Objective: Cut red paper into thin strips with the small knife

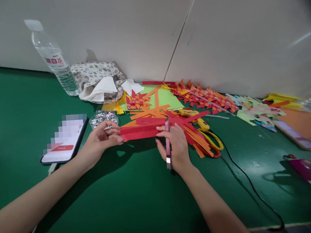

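A folded strip of red paper [139,132] is stretched level above the green table. My left hand [104,137] pinches its left end between thumb and fingers. At the right end is my right hand [175,143], which also keeps a pink utility knife [168,144] in its grasp, pointing away from me. Beyond the strip lie loose red and orange paper strips [196,138] and a yellow glue gun [198,119], partly covered by paper. Behind them, an orange and red woven paper piece with eyes [136,100] rests on light green paper [170,94].
A water bottle [54,59] and a patterned tissue pouch [97,74] stand by the wall. A phone [67,139] with a cable lies left, near a bag of googly eyes [103,119]. Finished woven paper pieces [204,97], a black cord [243,171] and scissors with yellow and red handles [216,144] are right.
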`<state>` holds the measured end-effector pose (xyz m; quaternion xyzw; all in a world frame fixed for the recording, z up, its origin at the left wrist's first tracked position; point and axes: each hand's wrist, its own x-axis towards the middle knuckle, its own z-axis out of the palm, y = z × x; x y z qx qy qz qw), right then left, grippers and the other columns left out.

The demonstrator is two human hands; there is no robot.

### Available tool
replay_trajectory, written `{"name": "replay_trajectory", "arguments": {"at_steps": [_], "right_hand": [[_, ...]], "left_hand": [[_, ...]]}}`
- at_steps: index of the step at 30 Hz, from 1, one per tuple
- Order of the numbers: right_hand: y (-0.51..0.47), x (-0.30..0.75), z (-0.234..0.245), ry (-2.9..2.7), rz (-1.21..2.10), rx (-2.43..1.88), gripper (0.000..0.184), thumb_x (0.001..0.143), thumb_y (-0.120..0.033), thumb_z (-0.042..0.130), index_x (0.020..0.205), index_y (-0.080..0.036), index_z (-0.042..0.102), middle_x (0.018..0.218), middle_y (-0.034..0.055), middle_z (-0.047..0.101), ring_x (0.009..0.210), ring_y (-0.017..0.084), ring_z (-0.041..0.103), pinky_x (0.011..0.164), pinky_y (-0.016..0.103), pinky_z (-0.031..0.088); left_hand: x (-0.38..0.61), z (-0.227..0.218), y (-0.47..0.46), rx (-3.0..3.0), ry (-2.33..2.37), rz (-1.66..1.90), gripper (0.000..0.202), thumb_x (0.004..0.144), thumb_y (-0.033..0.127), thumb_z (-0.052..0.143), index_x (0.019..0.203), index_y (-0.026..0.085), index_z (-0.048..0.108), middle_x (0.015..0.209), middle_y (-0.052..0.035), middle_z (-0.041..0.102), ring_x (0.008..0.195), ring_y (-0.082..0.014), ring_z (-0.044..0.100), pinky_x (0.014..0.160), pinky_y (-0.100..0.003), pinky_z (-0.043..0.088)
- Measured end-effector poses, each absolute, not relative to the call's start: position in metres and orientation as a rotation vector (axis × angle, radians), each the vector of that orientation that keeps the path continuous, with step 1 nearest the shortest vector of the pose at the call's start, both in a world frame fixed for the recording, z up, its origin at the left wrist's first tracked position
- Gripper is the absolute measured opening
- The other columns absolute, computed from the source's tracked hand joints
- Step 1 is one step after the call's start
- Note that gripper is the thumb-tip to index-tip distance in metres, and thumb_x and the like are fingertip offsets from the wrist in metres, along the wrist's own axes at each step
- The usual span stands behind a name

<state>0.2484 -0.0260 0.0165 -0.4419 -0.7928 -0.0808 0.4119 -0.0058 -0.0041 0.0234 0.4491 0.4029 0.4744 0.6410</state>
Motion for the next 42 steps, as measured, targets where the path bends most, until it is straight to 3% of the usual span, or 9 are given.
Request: {"name": "replay_trajectory", "arguments": {"at_steps": [9,13,16,20,25,30,35,38,42], "right_hand": [[-0.028,0.251,0.014,-1.989,-0.307,-1.149,0.022,0.083,-0.005,0.053,0.088,-0.026,0.055,0.082,0.0025,0.069,0.079,0.021,0.064,0.097,0.048,0.042],[-0.029,0.250,0.015,-2.095,-0.164,-1.152,0.022,0.079,-0.005,0.051,0.084,-0.025,0.055,0.073,-0.0004,0.063,0.072,0.018,0.058,0.101,0.046,0.038],[-0.030,0.250,0.016,-2.217,-0.024,-1.152,0.022,0.073,-0.005,0.050,0.082,-0.025,0.053,0.070,-0.0017,0.058,0.068,0.017,0.054,0.102,0.045,0.036],[-0.031,0.248,0.017,-2.316,0.111,-1.134,0.024,0.067,-0.005,0.049,0.082,-0.024,0.051,0.071,-0.0020,0.058,0.066,0.016,0.052,0.104,0.045,0.033],[-0.033,0.247,0.018,-2.325,0.188,-1.094,0.024,0.068,-0.005,0.049,0.082,-0.024,0.051,0.071,-0.0019,0.057,0.065,0.016,0.052,0.103,0.044,0.034],[-0.033,0.246,0.016,-2.305,0.320,-1.044,0.027,0.069,-0.003,0.047,0.085,-0.024,0.052,0.073,-0.0016,0.058,0.066,0.016,0.053,0.101,0.041,0.037],[-0.031,0.249,0.017,-2.265,0.380,-1.068,0.033,0.072,0.001,0.041,0.089,-0.024,0.054,0.062,-0.0041,0.058,0.064,0.017,0.055,0.101,0.041,0.037],[-0.025,0.260,0.015,-2.062,0.194,-1.292,0.035,0.069,0.001,0.041,0.089,-0.023,0.056,0.070,-0.0006,0.063,0.071,0.020,0.060,0.094,0.041,0.042],[-0.015,0.279,0.009,-1.852,0.089,-1.564,0.029,0.065,-0.005,0.046,0.088,-0.021,0.056,0.086,0.0064,0.067,0.080,0.025,0.063,0.073,0.035,0.048]], "left_hand": [[-0.008,0.025,-0.007,1.237,0.958,1.143,0.030,0.069,0.021,0.076,0.089,0.019,0.055,0.075,0.0031,0.061,0.063,-0.0089,0.061,0.062,-0.019,0.049],[-0.009,0.027,-0.010,1.696,1.173,1.215,0.016,0.076,0.024,0.068,0.086,0.020,0.056,0.072,0.0021,0.053,0.066,-0.0120,0.053,0.064,-0.023,0.046],[-0.008,0.025,-0.011,2.090,1.191,1.228,0.011,0.078,0.022,0.065,0.087,0.020,0.059,0.080,-0.0010,0.057,0.075,-0.0155,0.056,0.072,-0.028,0.047],[-0.006,0.016,-0.008,2.450,0.988,1.018,0.020,0.084,0.023,0.061,0.104,0.023,0.065,0.103,-0.0061,0.066,0.098,-0.0206,0.061,0.088,-0.033,0.047],[-0.006,0.004,-0.003,2.564,0.848,0.761,0.031,0.090,0.026,0.056,0.121,0.026,0.063,0.124,-0.0073,0.065,0.113,-0.0225,0.060,0.098,-0.038,0.045],[-0.006,0.001,-0.001,2.518,0.846,0.734,0.031,0.091,0.025,0.055,0.120,0.028,0.066,0.123,-0.0061,0.067,0.113,-0.0231,0.062,0.099,-0.041,0.048],[-0.009,-0.001,0.000,2.532,0.877,0.701,0.030,0.093,0.026,0.052,0.118,0.027,0.067,0.121,-0.0056,0.068,0.111,-0.0224,0.063,0.096,-0.039,0.051],[-0.010,-0.003,0.000,2.561,0.903,0.739,0.028,0.093,0.027,0.053,0.116,0.025,0.068,0.119,-0.0051,0.069,0.110,-0.0224,0.064,0.095,-0.039,0.053],[-0.010,-0.005,-0.001,2.636,0.884,0.783,0.028,0.096,0.030,0.048,0.114,0.020,0.068,0.116,-0.0059,0.070,0.108,-0.0223,0.066,0.093,-0.040,0.055]]}}
